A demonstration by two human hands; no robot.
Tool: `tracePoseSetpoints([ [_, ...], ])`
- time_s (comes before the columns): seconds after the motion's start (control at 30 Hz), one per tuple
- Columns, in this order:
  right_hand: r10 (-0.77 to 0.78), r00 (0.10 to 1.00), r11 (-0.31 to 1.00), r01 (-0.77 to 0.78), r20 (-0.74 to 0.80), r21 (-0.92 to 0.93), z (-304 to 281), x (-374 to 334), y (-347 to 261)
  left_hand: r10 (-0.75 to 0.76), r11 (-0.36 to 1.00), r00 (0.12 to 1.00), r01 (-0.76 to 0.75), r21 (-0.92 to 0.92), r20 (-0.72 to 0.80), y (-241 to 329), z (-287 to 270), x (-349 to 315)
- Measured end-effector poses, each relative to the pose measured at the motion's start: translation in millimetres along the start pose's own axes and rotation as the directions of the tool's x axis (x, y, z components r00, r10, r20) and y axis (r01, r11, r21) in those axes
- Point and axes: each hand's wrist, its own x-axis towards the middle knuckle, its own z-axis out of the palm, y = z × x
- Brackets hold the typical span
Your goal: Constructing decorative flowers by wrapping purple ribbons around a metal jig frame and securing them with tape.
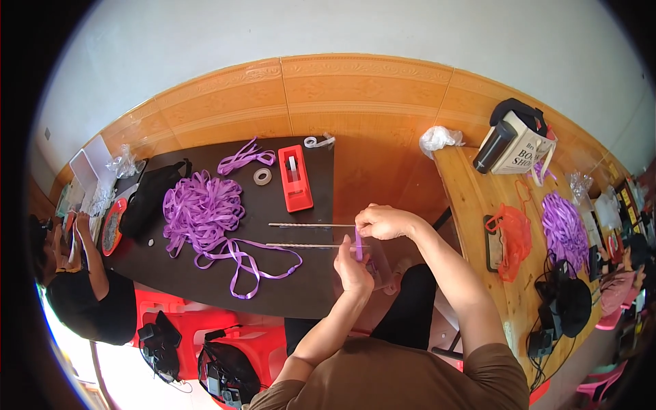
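Right hand (383, 223) closed, fingertips pinching the upper end of a purple strip (359, 244); left hand (353, 270) at the strip's lower end, thumb up, though whether it pinches or only steadies is too small to tell. Strip stands across the right ends of two thin rods, upper rod (311, 225) and lower rod (301, 246), just beyond the edge of the dark table (314, 287). Likely trouble: strip slipping off those ends if either hand slackens, or twisting if the hands pull unevenly. Farther left, a loose ribbon loop (256, 275) lies near the lower rod's far end, trailing from the purple heap (203, 208); a tug there could snag or tangle. Red tape dispenser (298, 198) beyond the upper rod, well apart.
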Motion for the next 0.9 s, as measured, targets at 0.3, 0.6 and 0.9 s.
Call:
tracePoseSetpoints([
  [0.3, 0.024, 0.999, 0.997, -0.022, 0.026, -0.073, 2, 1, -8, 0.027, 1.000, 0.999, -0.028, 0.011, 0.035, -4, -4, 6],
  [0.6, 0.091, 0.996, 0.970, -0.087, 0.007, -0.226, 6, 7, -14, 0.210, 0.976, 0.975, -0.213, 0.035, 0.068, -12, 0, 12],
  [0.9, 0.152, 0.982, 0.988, -0.149, -0.115, 0.035, 3, -3, -2, 0.259, 0.965, 0.962, -0.261, 0.017, 0.091, -12, 1, 13],
])
